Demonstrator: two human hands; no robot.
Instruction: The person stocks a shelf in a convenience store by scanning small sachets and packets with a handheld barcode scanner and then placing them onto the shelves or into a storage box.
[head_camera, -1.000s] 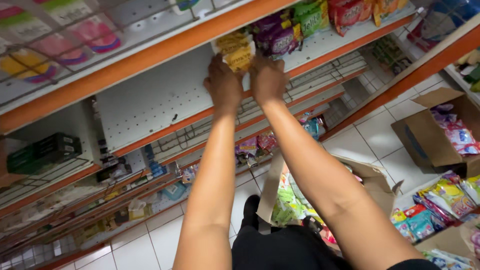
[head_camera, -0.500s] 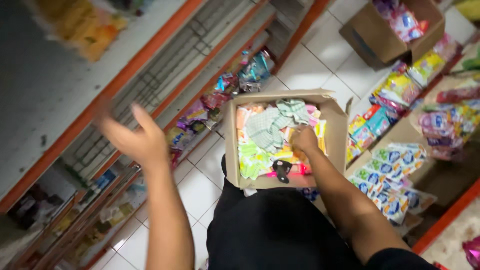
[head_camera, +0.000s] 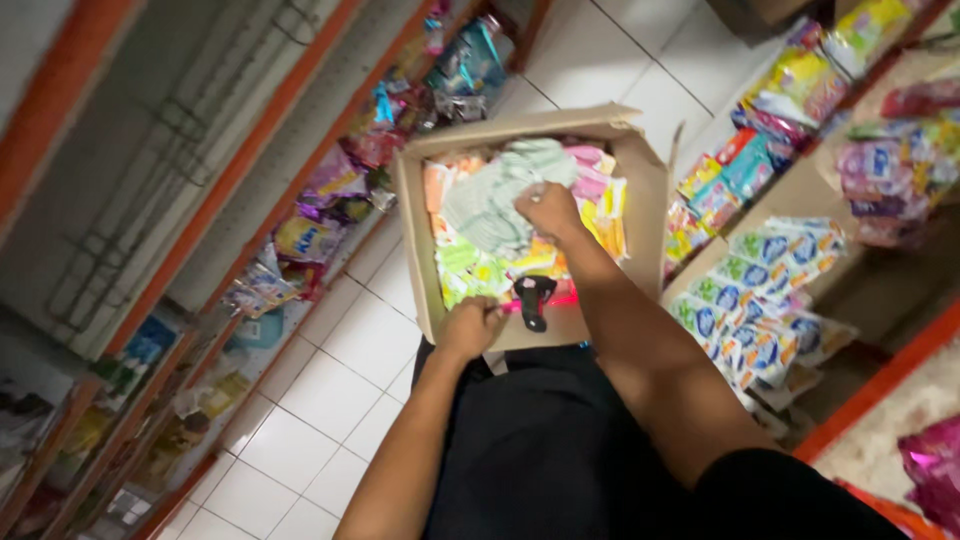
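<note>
An open cardboard box (head_camera: 418, 230) sits below me, filled with several small snack packets in green, pink, yellow and orange (head_camera: 478, 215). My right hand (head_camera: 547, 209) reaches into the box and closes on pale green packets near its middle. My left hand (head_camera: 472, 326) grips the box's near edge. A black object (head_camera: 533, 297) lies on the packets at the near side. My dark trousers (head_camera: 540, 450) fill the bottom of the view.
Orange-edged wire shelves (head_camera: 250, 160) run along the left with hanging packets (head_camera: 330, 190). More packets (head_camera: 760, 300) are stacked on shelves at the right. White floor tiles (head_camera: 330, 400) lie between the two sides.
Both hands left the upper shelf and came down. The right hand went into the box; the left hand swung down from mid-air and took the box's near edge.
</note>
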